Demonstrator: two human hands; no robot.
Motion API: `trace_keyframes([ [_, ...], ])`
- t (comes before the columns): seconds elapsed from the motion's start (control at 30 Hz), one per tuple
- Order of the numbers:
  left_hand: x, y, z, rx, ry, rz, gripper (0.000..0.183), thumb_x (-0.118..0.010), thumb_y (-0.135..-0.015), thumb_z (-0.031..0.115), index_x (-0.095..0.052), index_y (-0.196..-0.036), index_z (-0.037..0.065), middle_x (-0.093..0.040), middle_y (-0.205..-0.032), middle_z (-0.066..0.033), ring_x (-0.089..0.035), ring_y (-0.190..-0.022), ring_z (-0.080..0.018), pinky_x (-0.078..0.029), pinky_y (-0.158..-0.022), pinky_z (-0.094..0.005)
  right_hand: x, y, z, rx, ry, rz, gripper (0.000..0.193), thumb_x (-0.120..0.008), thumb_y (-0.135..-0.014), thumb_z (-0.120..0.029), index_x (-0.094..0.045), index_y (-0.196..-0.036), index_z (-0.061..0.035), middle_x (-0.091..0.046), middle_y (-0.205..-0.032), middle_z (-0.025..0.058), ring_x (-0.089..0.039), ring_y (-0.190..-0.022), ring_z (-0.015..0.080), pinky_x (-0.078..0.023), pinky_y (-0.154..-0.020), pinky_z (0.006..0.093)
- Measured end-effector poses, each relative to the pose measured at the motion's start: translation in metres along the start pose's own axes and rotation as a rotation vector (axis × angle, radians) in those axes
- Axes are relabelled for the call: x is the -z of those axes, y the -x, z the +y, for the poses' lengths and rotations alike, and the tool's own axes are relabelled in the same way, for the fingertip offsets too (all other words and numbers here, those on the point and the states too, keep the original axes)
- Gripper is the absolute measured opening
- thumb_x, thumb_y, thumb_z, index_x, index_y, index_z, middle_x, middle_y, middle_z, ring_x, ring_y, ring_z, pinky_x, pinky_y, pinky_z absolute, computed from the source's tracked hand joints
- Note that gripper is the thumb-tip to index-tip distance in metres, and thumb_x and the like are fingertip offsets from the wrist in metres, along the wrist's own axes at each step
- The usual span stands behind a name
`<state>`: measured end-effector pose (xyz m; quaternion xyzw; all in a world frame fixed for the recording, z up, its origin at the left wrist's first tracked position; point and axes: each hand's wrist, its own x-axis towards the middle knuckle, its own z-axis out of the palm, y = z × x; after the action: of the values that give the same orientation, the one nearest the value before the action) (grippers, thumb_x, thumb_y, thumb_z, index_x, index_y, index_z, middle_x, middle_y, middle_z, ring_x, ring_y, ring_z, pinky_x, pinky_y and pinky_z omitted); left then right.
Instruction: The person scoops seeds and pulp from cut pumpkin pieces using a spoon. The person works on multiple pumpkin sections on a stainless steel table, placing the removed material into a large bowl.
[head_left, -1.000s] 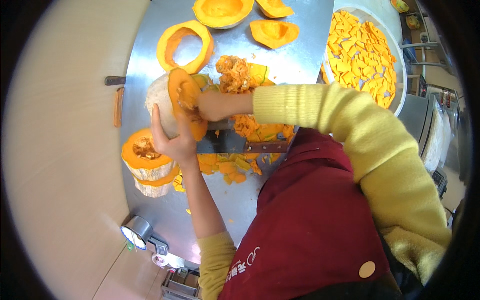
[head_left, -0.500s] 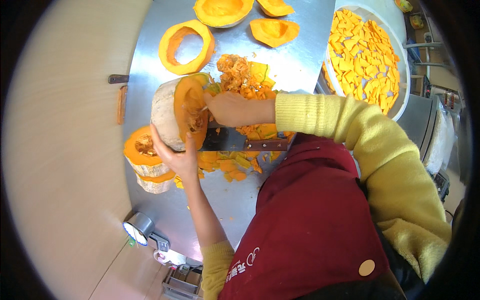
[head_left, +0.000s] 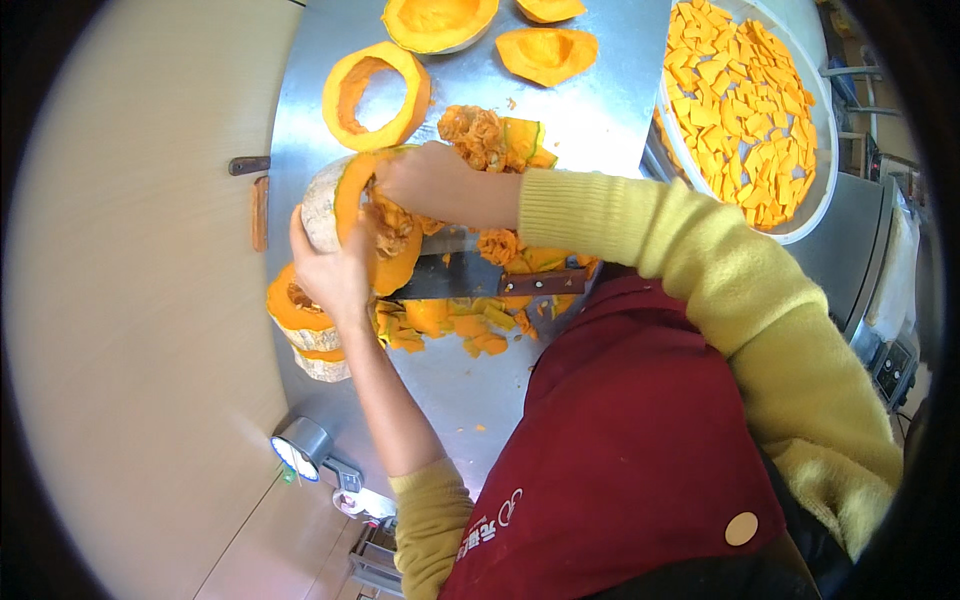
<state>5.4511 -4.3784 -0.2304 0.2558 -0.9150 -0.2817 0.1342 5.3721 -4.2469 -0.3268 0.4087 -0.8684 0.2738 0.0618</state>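
A hollowed pumpkin piece (head_left: 322,208) with pale rind rests tilted on the metal table, its cut orange face turned right. My left hand (head_left: 335,275) grips its near left side, fingers on the rind and thumb at the cut rim. My right hand (head_left: 425,183) is closed at the opening's upper edge; whatever it holds is hidden. Stringy pulp with seeds (head_left: 393,228) hangs in the cavity below that hand. A broad knife (head_left: 450,280) with a brown handle lies flat just in front of the pumpkin, among peel scraps (head_left: 470,325).
Two stacked pumpkin pieces (head_left: 305,318) stand at near left. A pumpkin ring (head_left: 400,105) and several cut pieces lie farther back, near a pulp heap (head_left: 475,135). At right stands a white tub (head_left: 825,175) of orange slices. Two handles (head_left: 260,213) show at the left edge.
My right hand has moved up and left into the pumpkin's opening. More loosened pulp shows at the cavity, and my left thumb has shifted up along the rim. A pulp clump now shows above the knife.
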Motion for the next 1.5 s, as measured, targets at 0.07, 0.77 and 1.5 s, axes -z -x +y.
trace_keyframes([
  [0.07,-0.007,-0.006,-0.007,-0.037,0.011,0.062,0.074,-0.080,-0.069,0.026,-0.052,-0.131,-0.003,-0.062,-0.121,-0.0231,-0.061,-0.110,-0.0313,-0.046,-0.095,-0.0382,-0.010,-0.010,-0.001,0.081,0.081,0.027,0.009,-0.062,-0.077,-0.010,-0.059,-0.081,-0.0028,-0.064,-0.068,0.0100,-0.067,-0.058,0.0233,-0.050,-0.044,0.0341],
  [0.77,-0.030,0.031,-0.041,-0.128,0.196,0.243,0.078,-0.083,-0.074,0.038,-0.050,-0.128,-0.009,-0.059,-0.119,-0.0222,-0.057,-0.108,-0.0318,-0.045,-0.094,-0.0426,0.007,-0.002,-0.030,-0.234,-0.530,-0.750,0.019,-0.057,-0.075,-0.008,-0.068,-0.079,0.0072,-0.067,-0.068,0.0205,-0.067,-0.059,0.0332,-0.053,-0.051,0.0412],
  [1.5,-0.032,0.028,-0.040,-0.045,0.379,0.255,0.072,-0.081,-0.078,0.030,-0.049,-0.130,-0.007,-0.057,-0.124,-0.0194,-0.056,-0.110,-0.0285,-0.043,-0.097,-0.0400,-0.003,0.003,-0.010,-0.241,-0.589,-0.875,0.021,-0.057,-0.080,-0.015,-0.068,-0.086,0.0028,-0.067,-0.070,0.0179,-0.068,-0.063,0.0311,-0.053,-0.054,0.0413],
])
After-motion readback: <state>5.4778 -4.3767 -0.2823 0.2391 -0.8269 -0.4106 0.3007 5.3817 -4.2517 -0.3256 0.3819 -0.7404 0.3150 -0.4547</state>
